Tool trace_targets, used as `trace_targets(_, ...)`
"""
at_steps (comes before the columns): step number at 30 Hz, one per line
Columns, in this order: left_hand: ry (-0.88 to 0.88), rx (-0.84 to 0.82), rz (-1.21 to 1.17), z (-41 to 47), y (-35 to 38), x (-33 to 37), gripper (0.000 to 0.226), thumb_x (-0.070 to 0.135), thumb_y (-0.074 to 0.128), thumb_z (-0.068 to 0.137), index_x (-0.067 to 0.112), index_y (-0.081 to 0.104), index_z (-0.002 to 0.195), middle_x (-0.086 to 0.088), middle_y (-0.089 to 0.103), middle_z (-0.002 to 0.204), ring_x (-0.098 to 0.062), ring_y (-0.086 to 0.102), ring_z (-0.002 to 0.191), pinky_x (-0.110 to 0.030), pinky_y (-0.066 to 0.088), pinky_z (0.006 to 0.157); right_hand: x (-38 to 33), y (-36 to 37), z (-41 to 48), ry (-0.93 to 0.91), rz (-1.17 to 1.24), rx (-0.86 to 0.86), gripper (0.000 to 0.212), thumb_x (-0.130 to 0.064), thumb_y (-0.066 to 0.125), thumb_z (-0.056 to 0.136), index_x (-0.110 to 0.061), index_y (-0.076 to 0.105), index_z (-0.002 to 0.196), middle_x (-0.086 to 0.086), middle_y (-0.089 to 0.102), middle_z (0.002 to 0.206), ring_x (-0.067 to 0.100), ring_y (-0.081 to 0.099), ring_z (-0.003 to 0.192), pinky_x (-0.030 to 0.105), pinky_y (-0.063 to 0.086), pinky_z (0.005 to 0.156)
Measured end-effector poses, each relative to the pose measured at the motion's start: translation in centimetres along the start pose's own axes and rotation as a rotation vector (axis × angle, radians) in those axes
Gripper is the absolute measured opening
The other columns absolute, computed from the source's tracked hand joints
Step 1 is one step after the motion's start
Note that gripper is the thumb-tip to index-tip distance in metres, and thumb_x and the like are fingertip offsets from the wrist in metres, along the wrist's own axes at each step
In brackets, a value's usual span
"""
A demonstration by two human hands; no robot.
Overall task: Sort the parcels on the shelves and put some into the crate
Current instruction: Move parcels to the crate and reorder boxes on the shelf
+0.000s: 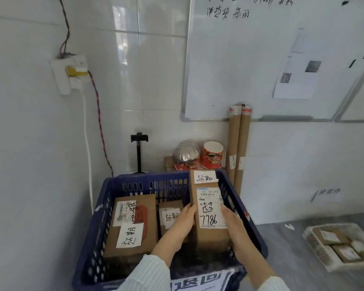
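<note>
Both forearms, in pale striped sleeves (147, 274), are reaching forward over the near rim of the blue crate (93, 238). The left hand (183, 221) is gripping the left edge of the tall parcel (210, 236), its fingers (190, 207) lying pressed together and curling onto the front face. The right hand (233, 223) is clasping the right edge the same way, its fingers held together against the shipping label.

The tall parcel is standing on end inside the crate, at its right side, with its top rising just above the far rim. A white slip at its top is carrying the handwritten 超期; the printed label below is showing 530 05 094, with 超 and 7786 written over it in black.

At the crate's left side a flat parcel (111, 244) is lying with its own 超期 slip, and in the crate's middle a small parcel (170, 215) is bearing another. A white sign (200, 282) on the crate's near wall is reading 退回.

Behind the crate, red printed cups (211, 154) and cardboard tubes (239, 143) are standing against the wall; to its right a white basket (309, 238) is holding small labelled boxes.
</note>
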State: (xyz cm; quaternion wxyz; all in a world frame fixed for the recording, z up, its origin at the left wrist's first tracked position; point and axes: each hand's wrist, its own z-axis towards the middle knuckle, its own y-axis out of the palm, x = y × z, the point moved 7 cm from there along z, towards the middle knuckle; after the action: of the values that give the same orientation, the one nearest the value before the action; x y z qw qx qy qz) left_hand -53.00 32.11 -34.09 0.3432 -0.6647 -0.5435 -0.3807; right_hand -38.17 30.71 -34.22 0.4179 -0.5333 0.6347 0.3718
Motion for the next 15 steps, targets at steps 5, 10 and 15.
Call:
trace_targets(5,-0.061,0.003,0.101,3.1,-0.1,-2.8,0.048,0.043,0.024,0.103,0.024,0.040,0.144,-0.001,0.046,0.145,-0.023,0.039,0.134,-0.031,0.030,0.104,2.6,-0.6,2.6,0.121,-0.072,0.012,0.029,-0.038,0.048,0.098,-0.021,0.063,0.117,0.006,0.073,0.106,0.025,0.067,0.102,0.043,0.052,0.093)
trace_targets(10,-0.088,0.033,0.148,4.6,-0.7,-4.0,0.044,0.037,0.027,0.104,0.020,0.043,0.141,-0.002,0.048,0.143,-0.023,0.042,0.132,-0.032,0.034,0.102,4.1,-0.7,4.9,0.228,-0.205,0.025,0.028,-0.034,0.043,0.100,-0.017,0.064,0.107,0.005,0.073,0.097,0.023,0.066,0.095,0.035,0.051,0.083)
trace_targets(15,-0.144,0.050,0.198,6.1,-0.8,-5.3,0.042,0.034,0.029,0.104,0.016,0.045,0.139,-0.003,0.051,0.140,-0.024,0.046,0.128,-0.032,0.038,0.101,4.0,-0.4,6.5,0.249,-0.428,-0.029,0.034,-0.030,0.034,0.101,-0.019,0.065,0.094,0.001,0.071,0.092,0.017,0.065,0.088,0.028,0.045,0.069)
